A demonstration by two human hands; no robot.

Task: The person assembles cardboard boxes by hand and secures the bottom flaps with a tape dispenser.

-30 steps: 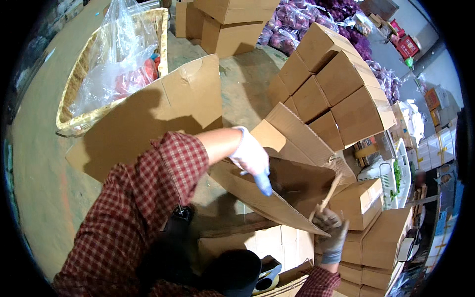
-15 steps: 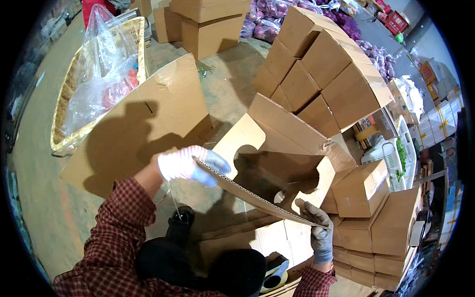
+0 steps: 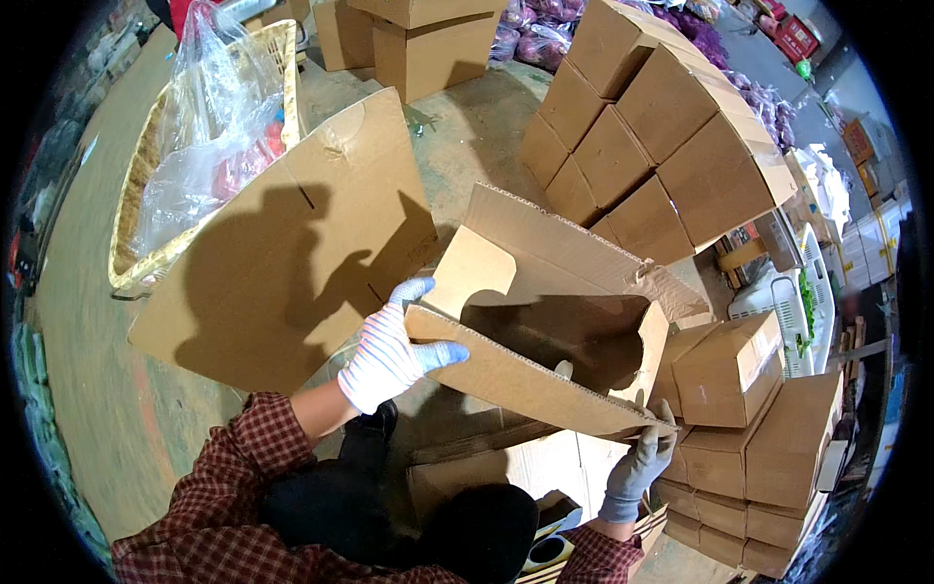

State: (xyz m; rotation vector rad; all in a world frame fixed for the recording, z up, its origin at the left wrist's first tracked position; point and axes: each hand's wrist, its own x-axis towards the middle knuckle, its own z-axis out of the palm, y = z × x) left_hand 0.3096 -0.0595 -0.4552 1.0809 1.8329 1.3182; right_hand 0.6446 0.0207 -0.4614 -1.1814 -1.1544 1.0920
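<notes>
A partly folded cardboard box (image 3: 530,375) is in front of me, its top open and a back panel standing up. My left hand (image 3: 381,358), in a white striped glove with blue fingertips, grips the left end of its near panel, the thumb on the near face and a finger over the end. At the panel's right corner, my right hand (image 3: 637,469) in a grey glove pinches the edge; some of its fingers are hidden. A tape dispenser (image 3: 547,545) lies low down beside my knee, near flat cardboard pieces (image 3: 535,467).
A large cardboard sheet (image 3: 282,263) leans at left beside a woven basket (image 3: 125,229) holding clear plastic bags. Stacked cartons (image 3: 671,146) rise at back right. More cartons (image 3: 725,370) stand close to my right hand. Bagged purple produce (image 3: 545,44) lies behind.
The near panel has tilted to show more of its outer face. My left hand has shifted down and taken hold round its left end. My right hand stays at the right corner.
</notes>
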